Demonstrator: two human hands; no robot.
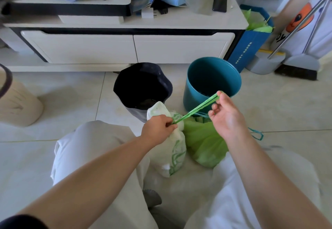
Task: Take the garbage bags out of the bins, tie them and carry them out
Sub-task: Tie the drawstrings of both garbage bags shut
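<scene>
A white garbage bag [175,149] with green print lies on the floor between my knees. My left hand [158,125] pinches its gathered neck. From there a green drawstring [197,108] runs taut up to my right hand [224,114], which pulls it with thumb and fingertips. A light green garbage bag [204,142] lies just right of the white one, with a teal drawstring loop [256,134] trailing on the floor. Behind them stand a black bin [142,85] and a teal bin [212,83], both without bags.
A white TV cabinet [125,45] runs along the back. A blue paper bag [251,42] with green stuff, a dustpan [264,63] and a broom [296,67] stand at the right. A beige round container [16,101] sits at the left on the tiled floor.
</scene>
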